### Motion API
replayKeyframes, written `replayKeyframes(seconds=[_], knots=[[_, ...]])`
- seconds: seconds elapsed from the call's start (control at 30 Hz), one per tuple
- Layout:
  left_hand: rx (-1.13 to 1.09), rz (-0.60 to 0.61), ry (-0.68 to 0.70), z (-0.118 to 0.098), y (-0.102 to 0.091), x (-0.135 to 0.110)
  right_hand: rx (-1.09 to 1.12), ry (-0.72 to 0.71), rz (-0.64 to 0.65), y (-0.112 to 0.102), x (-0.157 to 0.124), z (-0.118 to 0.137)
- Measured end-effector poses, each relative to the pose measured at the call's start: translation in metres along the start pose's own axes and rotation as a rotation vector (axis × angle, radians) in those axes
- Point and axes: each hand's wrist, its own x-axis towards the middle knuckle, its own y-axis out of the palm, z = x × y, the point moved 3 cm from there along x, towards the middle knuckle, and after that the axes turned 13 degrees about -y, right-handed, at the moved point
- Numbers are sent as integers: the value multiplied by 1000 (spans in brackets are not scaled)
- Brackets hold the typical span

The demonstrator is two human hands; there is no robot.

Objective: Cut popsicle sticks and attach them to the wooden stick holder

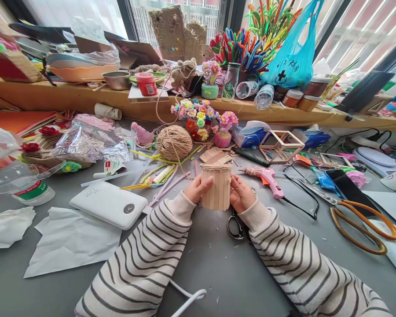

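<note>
Between my hands is a small round holder made of upright wooden craft sticks (215, 189), with a band of sticks along its top rim. My left hand (198, 188) grips its left side, thumb on the front. At the right side, my right hand (241, 193) is closed with its fingertips on the edge of the holder. Loose craft sticks (214, 155) lie just behind it. A pink hot glue gun (265, 178) rests to the right of my right hand. Black-handled scissors (235, 226) lie below that hand, partly covered.
A ball of twine (174, 143) and a stick frame (280, 145) sit farther back. To the left are a white power bank (108, 204) and crumpled paper (75, 240). Large orange-handled scissors (363, 220) lie at right. A crowded wooden ledge (191, 108) runs along the back.
</note>
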Motion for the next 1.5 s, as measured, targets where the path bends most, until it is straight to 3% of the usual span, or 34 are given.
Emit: replayKeyframes(seconds=[0.3,0.47,0.63,0.87,1.2,1.5], knots=[[-34,-59,-10,1,1,-3,10,62,61,-2,2,-3],[-16,-180,37,-3,-4,-5,-22,34,46,-3,4,2],[71,-362,119,-4,-12,-7,-33,36,21,-9,6,6],[274,-415,204,2,-6,-9,-41,34,32,-2,1,6],[288,-368,197,-3,-2,-11,-160,-58,78,2,3,12],[282,-296,190,1,-3,-8,-404,-204,134,6,-3,16]])
